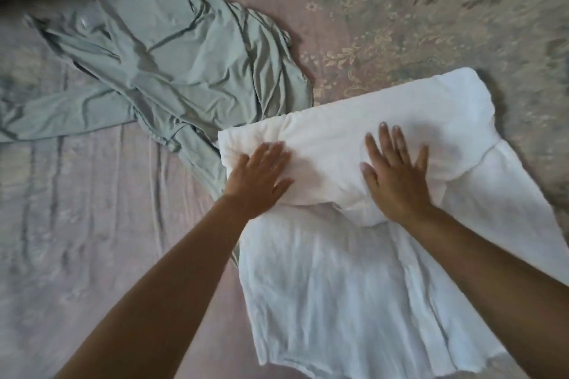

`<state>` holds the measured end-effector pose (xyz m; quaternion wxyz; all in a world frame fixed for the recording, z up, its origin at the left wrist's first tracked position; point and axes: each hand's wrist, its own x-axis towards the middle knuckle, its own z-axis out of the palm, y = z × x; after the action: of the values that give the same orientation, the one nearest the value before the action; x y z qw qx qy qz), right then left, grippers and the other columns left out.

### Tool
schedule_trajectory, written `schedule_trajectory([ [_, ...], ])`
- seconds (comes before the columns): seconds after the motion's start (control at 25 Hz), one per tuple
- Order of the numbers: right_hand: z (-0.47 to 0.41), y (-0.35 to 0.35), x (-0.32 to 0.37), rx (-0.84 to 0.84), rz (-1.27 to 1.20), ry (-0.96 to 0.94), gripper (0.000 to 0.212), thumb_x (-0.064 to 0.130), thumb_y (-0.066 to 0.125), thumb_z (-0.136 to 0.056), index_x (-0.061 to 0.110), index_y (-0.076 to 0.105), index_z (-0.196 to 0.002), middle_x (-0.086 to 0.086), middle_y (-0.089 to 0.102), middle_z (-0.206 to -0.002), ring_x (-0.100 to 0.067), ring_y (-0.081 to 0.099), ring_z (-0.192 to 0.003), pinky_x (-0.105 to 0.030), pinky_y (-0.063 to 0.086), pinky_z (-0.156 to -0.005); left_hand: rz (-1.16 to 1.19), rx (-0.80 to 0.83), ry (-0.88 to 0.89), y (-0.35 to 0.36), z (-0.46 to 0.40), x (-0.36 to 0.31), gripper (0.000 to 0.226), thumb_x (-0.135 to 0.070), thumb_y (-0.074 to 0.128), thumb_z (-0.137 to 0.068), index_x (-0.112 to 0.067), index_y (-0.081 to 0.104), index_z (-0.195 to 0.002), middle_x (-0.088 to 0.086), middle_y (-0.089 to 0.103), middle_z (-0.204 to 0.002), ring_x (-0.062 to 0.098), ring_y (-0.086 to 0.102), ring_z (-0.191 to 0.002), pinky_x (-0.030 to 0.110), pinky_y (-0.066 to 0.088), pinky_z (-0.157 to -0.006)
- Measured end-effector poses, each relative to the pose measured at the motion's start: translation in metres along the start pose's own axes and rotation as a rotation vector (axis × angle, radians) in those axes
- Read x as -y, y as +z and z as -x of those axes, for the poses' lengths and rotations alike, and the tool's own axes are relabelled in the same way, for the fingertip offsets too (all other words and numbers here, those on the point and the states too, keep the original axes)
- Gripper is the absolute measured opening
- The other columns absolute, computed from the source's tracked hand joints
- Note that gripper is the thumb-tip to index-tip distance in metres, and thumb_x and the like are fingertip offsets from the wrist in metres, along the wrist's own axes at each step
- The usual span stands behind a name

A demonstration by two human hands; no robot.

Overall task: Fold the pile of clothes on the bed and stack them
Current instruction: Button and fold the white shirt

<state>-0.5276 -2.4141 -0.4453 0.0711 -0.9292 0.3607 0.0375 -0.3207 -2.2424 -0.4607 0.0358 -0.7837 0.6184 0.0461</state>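
Hands, left (260,177) and right (395,175), press flat with fingers straight and spread on the white garment's (338,271) folded-over top, likely smoothing that fold, green garment (172,71) crumpled beyond the left fingertips.

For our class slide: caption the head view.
Both hands, left and right, press a white garment flat beside a green one.

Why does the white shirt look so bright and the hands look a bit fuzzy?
Head view: light washes out the white shirt, hiding its creases; the left hand is smeared by motion blur, the right hand is sharper; the wide lens bends the bed at the edges.
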Motion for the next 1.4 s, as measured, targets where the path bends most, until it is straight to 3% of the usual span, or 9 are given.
schedule_trajectory([
  [0.04,0.02,0.004,0.042,-0.065,-0.045,-0.072,0.057,0.039,0.032,-0.093,0.011,0.043,-0.141,-0.014,0.031,-0.153,-0.026,0.025,-0.141,-0.066,0.023,-0.103,-0.013,-0.062,0.158,-0.005,0.005,0.019,0.039,-0.024,0.055,-0.086,-0.01,0.062,-0.121,0.013,0.062,-0.126,0.03,0.061,-0.109,0.039,0.049,-0.076],
  [0.16,0.092,0.029,0.164,0.01,-0.17,0.002,0.069,0.044,0.037,-0.083,0.002,0.047,-0.136,-0.021,0.038,-0.147,-0.031,0.029,-0.137,-0.06,0.037,-0.1,-0.189,0.013,0.475,-0.012,0.012,0.08,0.075,-0.006,0.077,-0.046,-0.01,0.059,-0.119,0.012,0.063,-0.124,0.028,0.062,-0.108,0.04,0.042,-0.087],
  [0.36,0.137,0.055,0.255,0.291,-0.23,0.291,0.092,0.055,0.05,-0.072,-0.006,0.038,-0.139,-0.03,0.034,-0.145,-0.042,0.026,-0.137,-0.066,0.021,-0.104,-0.356,0.01,0.702,-0.008,0.004,0.113,0.073,-0.007,0.057,-0.065,-0.016,0.041,-0.136,0.01,0.05,-0.14,0.026,0.052,-0.125,0.056,0.042,-0.097],
  [0.56,0.142,0.064,0.235,0.248,-0.206,0.265,0.053,0.015,0.037,-0.087,-0.011,0.039,-0.132,-0.034,0.043,-0.137,-0.046,0.042,-0.128,-0.056,0.042,-0.098,-0.409,-0.013,0.803,-0.014,-0.014,0.12,0.066,0.002,0.061,-0.067,-0.015,0.044,-0.128,0.013,0.057,-0.13,0.027,0.06,-0.111,0.042,0.051,-0.074],
  [0.72,0.156,0.054,0.22,0.27,-0.253,0.262,0.052,-0.002,0.034,-0.075,-0.011,0.042,-0.125,-0.036,0.05,-0.128,-0.048,0.045,-0.123,-0.053,0.041,-0.1,-0.254,0.073,0.737,-0.028,-0.031,0.131,0.082,0.017,0.075,-0.049,-0.011,0.046,-0.12,0.022,0.06,-0.123,0.038,0.062,-0.101,0.039,0.052,-0.047],
  [0.84,0.158,0.031,0.209,0.221,-0.488,0.371,0.057,-0.002,0.045,-0.071,-0.009,0.047,-0.128,-0.028,0.055,-0.127,-0.041,0.057,-0.116,-0.038,0.046,-0.096,-0.151,0.096,0.727,-0.018,-0.037,0.134,0.084,0.024,0.064,-0.055,-0.012,0.041,-0.128,0.027,0.051,-0.133,0.047,0.053,-0.116,0.053,0.057,-0.058],
  [0.96,0.149,-0.003,0.178,0.166,-0.649,0.569,0.04,0.001,0.041,-0.09,0.009,0.055,-0.127,-0.006,0.06,-0.125,-0.027,0.057,-0.113,-0.029,0.04,-0.088,-0.127,0.09,0.765,-0.019,-0.04,0.121,0.049,0.012,0.049,-0.071,-0.006,0.056,-0.116,0.026,0.059,-0.12,0.043,0.061,-0.107,0.049,0.057,-0.058],
  [1.16,0.145,-0.029,0.112,0.185,-0.571,0.71,0.031,0.004,0.046,-0.087,0.012,0.062,-0.112,-0.008,0.069,-0.103,-0.029,0.061,-0.096,-0.03,0.042,-0.072,-0.171,0.001,0.809,-0.057,-0.059,0.097,0.046,-0.001,0.082,-0.043,-0.006,0.059,-0.083,0.015,0.06,-0.083,0.033,0.061,-0.072,0.035,0.047,-0.043],
  [1.4,0.161,-0.066,0.021,0.169,-0.586,0.89,0.015,0.004,0.047,-0.081,0.017,0.054,-0.081,-0.002,0.055,-0.069,-0.031,0.054,-0.073,-0.031,0.035,-0.059,0.242,-0.131,0.503,-0.112,-0.123,0.015,0.037,-0.015,0.047,-0.07,-0.019,0.044,-0.107,0.016,0.065,-0.095,0.038,0.065,-0.079,0.045,0.053,-0.06],
])
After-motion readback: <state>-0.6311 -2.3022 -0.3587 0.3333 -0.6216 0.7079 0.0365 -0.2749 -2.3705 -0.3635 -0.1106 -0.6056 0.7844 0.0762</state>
